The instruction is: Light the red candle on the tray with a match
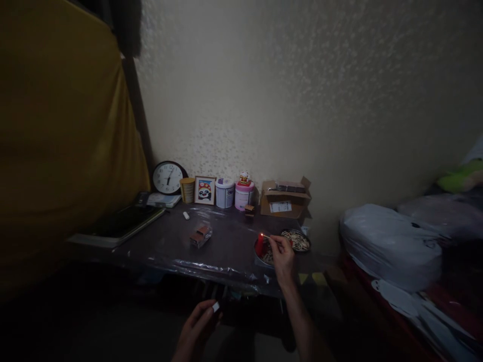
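Wooden match (266,236), flame at red candle (259,245)

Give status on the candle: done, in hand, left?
Done: the red candle stands in a round dish among matchsticks. In hand: the right hand holds a match to the candle's top, a small flame there. Left: can't tell if the wick has caught; the left hand holds a small white item.

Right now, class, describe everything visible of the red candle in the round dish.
The short red candle looks like smooth wax and stands upright at the rim of a round grey dish. A flame shows at its top, beside the tip of a wooden match in the right hand; whether its wick burns is unclear.
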Demonstrator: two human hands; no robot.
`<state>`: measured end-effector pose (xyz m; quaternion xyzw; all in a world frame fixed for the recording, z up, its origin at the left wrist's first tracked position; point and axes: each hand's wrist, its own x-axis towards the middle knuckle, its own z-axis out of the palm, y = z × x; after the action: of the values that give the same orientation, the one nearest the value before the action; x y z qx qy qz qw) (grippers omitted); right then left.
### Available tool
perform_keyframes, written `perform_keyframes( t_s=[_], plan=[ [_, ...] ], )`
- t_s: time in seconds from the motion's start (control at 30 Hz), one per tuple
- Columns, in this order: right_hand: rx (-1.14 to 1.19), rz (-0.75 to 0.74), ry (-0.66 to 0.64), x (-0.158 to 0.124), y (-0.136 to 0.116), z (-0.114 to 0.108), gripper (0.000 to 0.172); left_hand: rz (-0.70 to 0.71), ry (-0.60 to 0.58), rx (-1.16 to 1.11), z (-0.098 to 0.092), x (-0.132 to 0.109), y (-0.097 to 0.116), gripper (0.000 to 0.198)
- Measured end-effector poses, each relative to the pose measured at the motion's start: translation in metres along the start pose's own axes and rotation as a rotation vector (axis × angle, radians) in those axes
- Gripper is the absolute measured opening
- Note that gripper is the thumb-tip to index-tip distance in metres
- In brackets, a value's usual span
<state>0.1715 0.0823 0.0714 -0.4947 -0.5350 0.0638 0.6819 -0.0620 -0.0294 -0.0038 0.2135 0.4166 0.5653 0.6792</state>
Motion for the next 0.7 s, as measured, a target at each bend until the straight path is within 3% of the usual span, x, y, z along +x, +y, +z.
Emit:
perform_keyframes(
  t_s=[0.17, 0.7],
  plan=[
    [-0.019, 0.002, 0.004, 0.0009, 0.0022, 0.0013, 0.022, 0.004, 0.038, -0.007, 0.0014, 0.0009, -0.0002, 0.042],
    [-0.048, -0.003, -0.005, 0.0014, 0.0028, 0.0026, 0.023, -0.014, 0.011, -0.019, 0.0014, -0.0003, 0.0009, 0.04]
  ],
)
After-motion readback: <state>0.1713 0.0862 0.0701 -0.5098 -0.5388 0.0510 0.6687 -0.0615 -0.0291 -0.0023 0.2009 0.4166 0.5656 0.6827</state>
